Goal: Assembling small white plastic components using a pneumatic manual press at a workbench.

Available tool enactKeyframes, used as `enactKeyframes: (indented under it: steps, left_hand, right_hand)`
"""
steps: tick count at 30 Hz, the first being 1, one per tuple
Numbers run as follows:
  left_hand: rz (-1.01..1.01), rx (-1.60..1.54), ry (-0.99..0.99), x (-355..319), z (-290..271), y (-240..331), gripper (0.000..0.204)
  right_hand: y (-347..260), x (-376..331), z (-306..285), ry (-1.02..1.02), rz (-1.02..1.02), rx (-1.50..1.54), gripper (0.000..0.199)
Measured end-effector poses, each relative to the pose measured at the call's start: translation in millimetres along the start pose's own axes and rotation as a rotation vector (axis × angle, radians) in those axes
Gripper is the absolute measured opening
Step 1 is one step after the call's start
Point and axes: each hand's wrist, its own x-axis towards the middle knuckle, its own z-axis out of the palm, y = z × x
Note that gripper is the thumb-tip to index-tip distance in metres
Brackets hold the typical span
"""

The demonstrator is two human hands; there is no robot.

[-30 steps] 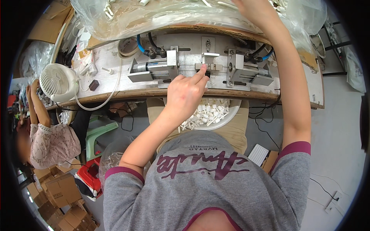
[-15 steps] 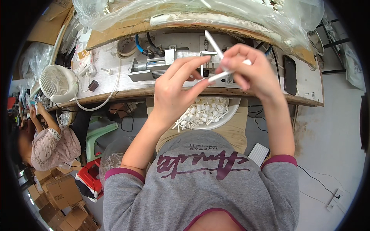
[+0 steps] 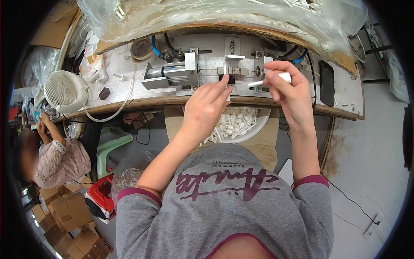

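Observation:
My left hand point(image 3: 206, 103) reaches over the metal clamping fixture point(image 3: 233, 72) on the bench, fingers close together. A thin white plastic stick point(image 3: 224, 70) shows just past its index fingertip; most of that stick is hidden by the fingers. To the right, my right hand point(image 3: 291, 93) is raised with bent fingers around a white plastic stick with a wider capped end point(image 3: 284, 77). Its narrow end points left toward the fixture. Below the bench edge, a white basin point(image 3: 261, 125) in my lap holds many small white plastic pieces point(image 3: 230, 124).
A pneumatic cylinder point(image 3: 174, 73) with blue and black hoses stands left of the fixture. A white fan point(image 3: 65, 93), a tape roll point(image 3: 142, 49) and a black phone point(image 3: 327, 83) lie on the bench. Cardboard and plastic film point(image 3: 207, 19) line the back. Another person point(image 3: 64, 157) sits at far left.
My left hand has lowered onto the fixture, its fingers closing from a wide spread. My right hand has drawn slightly right, and the long stick that pointed up from it no longer shows.

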Motion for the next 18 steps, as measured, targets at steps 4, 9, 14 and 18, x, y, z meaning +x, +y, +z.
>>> enactKeyframes:
  steps: [4,9,14,18]
  left_hand:
    - [-0.02,0.103,-0.066,0,10,-4,0.03]
    - [-0.049,0.11,-0.091,10,4,-9,0.029]
    - [-0.071,0.096,-0.099,12,3,-7,0.027]
    - [-0.056,0.076,-0.069,10,4,-9,0.027]
  right_hand:
    - [-11,-8,11,-0.062,-0.097,0.203,0.025]
    - [-16,-16,11,-0.061,-0.205,0.059,0.021]
    - [-2,-21,16,-0.072,-0.303,-0.1,0.02]
    - [18,-18,16,-0.033,-0.659,-0.795,0.024]
